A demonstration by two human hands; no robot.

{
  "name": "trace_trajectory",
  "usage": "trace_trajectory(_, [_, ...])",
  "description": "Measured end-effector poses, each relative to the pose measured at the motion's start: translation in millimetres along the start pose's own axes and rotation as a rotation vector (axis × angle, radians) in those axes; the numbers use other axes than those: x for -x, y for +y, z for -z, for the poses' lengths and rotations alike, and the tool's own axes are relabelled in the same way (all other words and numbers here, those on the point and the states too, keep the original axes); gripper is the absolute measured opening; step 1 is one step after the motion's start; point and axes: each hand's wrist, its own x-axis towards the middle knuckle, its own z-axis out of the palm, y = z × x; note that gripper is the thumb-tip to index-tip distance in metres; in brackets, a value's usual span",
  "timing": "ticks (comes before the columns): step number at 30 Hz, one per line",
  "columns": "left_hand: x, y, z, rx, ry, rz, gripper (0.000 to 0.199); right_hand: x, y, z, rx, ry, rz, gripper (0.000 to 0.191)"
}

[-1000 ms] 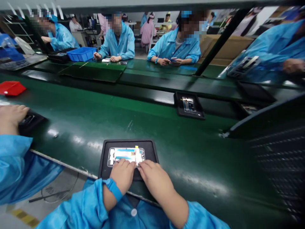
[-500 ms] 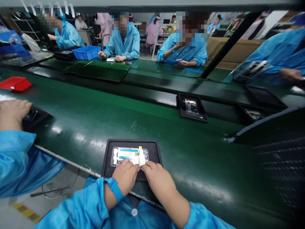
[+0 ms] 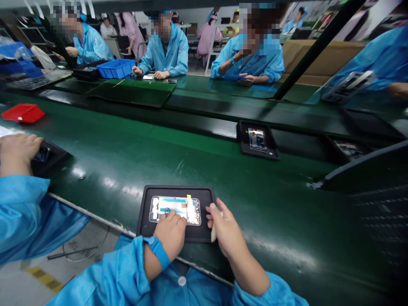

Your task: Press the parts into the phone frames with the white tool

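Observation:
An opened smartphone (image 3: 174, 205) lies in a black tray (image 3: 208, 193) on the green bench in front of me, its inner parts facing up. My left hand (image 3: 171, 233), with a blue band at the wrist, rests over the phone's near edge. Its fingers are curled, and what they hold is hidden. A small dark curved strip (image 3: 167, 210) stands up by its fingertips. Beside the tray's right rim is my right hand (image 3: 227, 227), closed around a pale stick-like tool (image 3: 213, 233) that points down.
A co-worker's hand (image 3: 19, 153) rests by another black tray (image 3: 59, 155) at the left. The red bin (image 3: 24, 113) sits behind it. Farther back, a tray with a phone (image 3: 258, 140) stands on the bench. A dark curved panel (image 3: 376, 204) rises at the right.
My right hand has left the phone, moved right to the tray's edge, and now has a pale tool in it. My left hand stays at the phone; a dark strip shows by its fingertips.

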Motion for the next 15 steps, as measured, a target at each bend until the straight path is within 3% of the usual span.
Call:
trace_trajectory(2, [-0.6,-0.2,-0.2,0.003,-0.011,0.009,0.015,1.1,5.6,-4.3,-0.093,0.113,0.055,0.059])
trace_trajectory(6, [0.1,-1.9,-2.9,0.017,0.042,-0.026,0.015,10.7,22.7,-18.4,-0.079,0.261,0.370,0.041])
trace_trajectory(10, [1.2,-2.6,-5.5,0.039,0.084,-0.056,0.015,15.4,36.4,-27.9,-0.072,0.271,0.554,0.031])
trace_trajectory(15, [0.1,-1.6,-3.8,0.050,0.041,-0.049,0.014,15.6,40.5,-28.2,-0.044,0.200,0.641,0.027])
